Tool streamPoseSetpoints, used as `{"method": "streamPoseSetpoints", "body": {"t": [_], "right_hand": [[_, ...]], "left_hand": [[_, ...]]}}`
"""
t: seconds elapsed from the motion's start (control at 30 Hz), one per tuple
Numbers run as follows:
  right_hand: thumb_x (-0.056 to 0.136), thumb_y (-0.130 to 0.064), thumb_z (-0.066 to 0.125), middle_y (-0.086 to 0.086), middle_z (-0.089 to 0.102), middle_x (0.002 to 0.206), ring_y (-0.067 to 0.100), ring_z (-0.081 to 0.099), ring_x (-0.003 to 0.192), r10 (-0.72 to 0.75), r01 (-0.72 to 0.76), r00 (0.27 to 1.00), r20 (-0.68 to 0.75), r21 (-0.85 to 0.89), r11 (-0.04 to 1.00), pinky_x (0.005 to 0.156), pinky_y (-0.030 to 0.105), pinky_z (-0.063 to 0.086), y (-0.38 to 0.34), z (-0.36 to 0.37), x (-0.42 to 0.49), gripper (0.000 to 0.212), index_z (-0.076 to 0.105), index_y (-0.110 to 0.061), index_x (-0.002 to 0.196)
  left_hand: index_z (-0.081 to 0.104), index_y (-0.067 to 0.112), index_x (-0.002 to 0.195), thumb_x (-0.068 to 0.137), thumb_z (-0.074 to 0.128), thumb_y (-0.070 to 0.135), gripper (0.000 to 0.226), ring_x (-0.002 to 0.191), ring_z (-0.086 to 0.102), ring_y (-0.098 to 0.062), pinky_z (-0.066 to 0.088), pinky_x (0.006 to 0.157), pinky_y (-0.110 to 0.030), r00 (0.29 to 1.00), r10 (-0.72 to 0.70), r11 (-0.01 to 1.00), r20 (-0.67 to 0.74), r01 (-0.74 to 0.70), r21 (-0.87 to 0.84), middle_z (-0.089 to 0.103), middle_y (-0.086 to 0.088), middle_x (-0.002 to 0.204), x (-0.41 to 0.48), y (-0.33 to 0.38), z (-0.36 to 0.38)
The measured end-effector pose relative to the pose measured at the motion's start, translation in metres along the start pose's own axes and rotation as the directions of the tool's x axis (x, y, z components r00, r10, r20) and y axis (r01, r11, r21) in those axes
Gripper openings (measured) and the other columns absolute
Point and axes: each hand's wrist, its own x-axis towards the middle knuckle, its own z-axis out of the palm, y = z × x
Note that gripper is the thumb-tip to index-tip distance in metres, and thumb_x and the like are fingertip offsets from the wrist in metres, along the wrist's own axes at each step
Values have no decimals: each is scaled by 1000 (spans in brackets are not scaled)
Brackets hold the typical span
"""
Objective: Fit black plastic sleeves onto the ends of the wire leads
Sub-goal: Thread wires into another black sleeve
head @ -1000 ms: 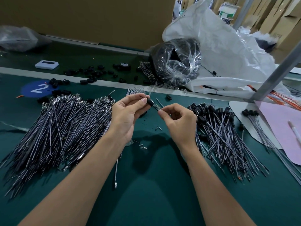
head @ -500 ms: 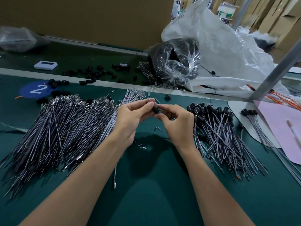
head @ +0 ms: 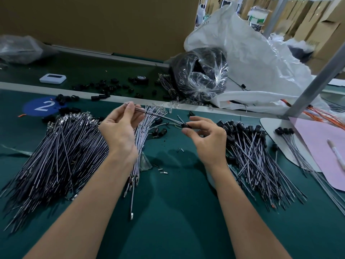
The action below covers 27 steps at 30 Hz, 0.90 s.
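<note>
Since half a second ago the hands have drawn apart: then they met at mid-frame around one sleeve, now a wire lead [head: 164,118] is stretched between them. At centre-left of the head view the left hand [head: 121,128] is raised with its palm turned toward the camera, its grip pinched with thumb and forefinger on the lead's bare far end near the pale strip at the counter's [head: 168,212] rear edge. Right of centre, the right hand [head: 207,139] is lower, its grip clenched with thumb and forefinger on the black sleeve [head: 185,125] fitted on the lead's other end, while the other three fingers curl loosely. Both forearms enter from the bottom of the frame. Two large heaps lie on the green counter: a pile of bare leads [head: 56,156] at left, too many to count, and a pile of sleeved leads [head: 257,156] at right under the right wrist, also uncountable. One smaller bundle of leads [head: 143,135] lies between the hands, partly hidden by the left hand. Loose black sleeves [head: 104,88] are scattered across the upper-left, roughly two dozen, though blur prevents an exact count. One round blue marker [head: 42,108] bearing a "2" sits at left, one white device [head: 52,78] behind it, and one clear bag [head: 199,75] of black parts at upper centre.
</note>
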Motion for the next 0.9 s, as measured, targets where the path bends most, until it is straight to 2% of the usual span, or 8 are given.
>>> {"method": "streamPoseSetpoints", "body": {"t": [0.07,0.17,0.23,0.3,0.37,0.57,0.77,0.9], "right_hand": [[77,-4,77,-1,74,102,13,71,88,159,-165,986,46,311,936,79,24,55,-3,-2,1,14,75,-17,82],[80,-8,68,8,75,101,20,71,90,253,-282,956,152,719,635,79,30,57,-7,-9,4,8,68,-9,88],[82,-15,63,10,74,97,22,71,87,243,-301,947,210,844,444,80,33,58,-8,-14,6,13,65,-7,92],[83,-18,63,8,74,86,18,71,77,253,-311,940,228,877,367,73,29,59,-9,-17,5,15,67,-7,93],[82,-17,64,5,70,75,14,65,64,268,-327,935,231,851,410,65,24,57,-10,-16,5,17,67,-7,96],[75,-10,74,4,73,68,11,68,62,141,-278,946,293,505,817,61,20,53,-13,1,-4,33,60,-9,106],[77,-9,76,5,75,73,12,67,61,122,-264,922,369,366,893,66,21,54,-12,4,-7,35,62,-12,109],[83,-4,71,5,74,71,13,67,58,137,-282,895,425,299,912,62,19,53,-13,5,-8,9,72,-11,89]], "left_hand": [[68,4,90,90,64,0,5,67,71,-15,57,66,-21,997,-71,997,34,70,13,73,-5,72,3,-2,-1],[64,3,100,91,58,-2,12,70,72,-23,59,64,-26,964,-220,973,152,205,110,74,-10,75,2,-3,-1],[67,5,100,92,59,14,15,75,74,-27,60,64,-30,929,-276,951,248,226,211,75,-11,82,-2,-5,0],[71,8,96,92,60,36,30,79,74,-28,60,67,-33,906,-281,938,317,189,290,76,-12,89,-6,-7,3],[73,9,94,88,61,47,40,81,73,-26,60,70,-32,880,-272,931,389,138,338,76,-11,93,-9,-8,6],[78,14,91,69,74,37,31,83,71,-20,60,78,-33,747,-332,899,576,66,433,75,-11,93,-17,-18,6],[78,13,84,68,74,21,18,74,69,-14,58,69,-25,784,-285,943,552,126,308,75,-6,86,-12,-18,5],[74,13,90,72,73,20,20,81,70,-13,57,73,-24,834,-221,954,505,76,291,76,-5,90,-12,-19,7]]}}
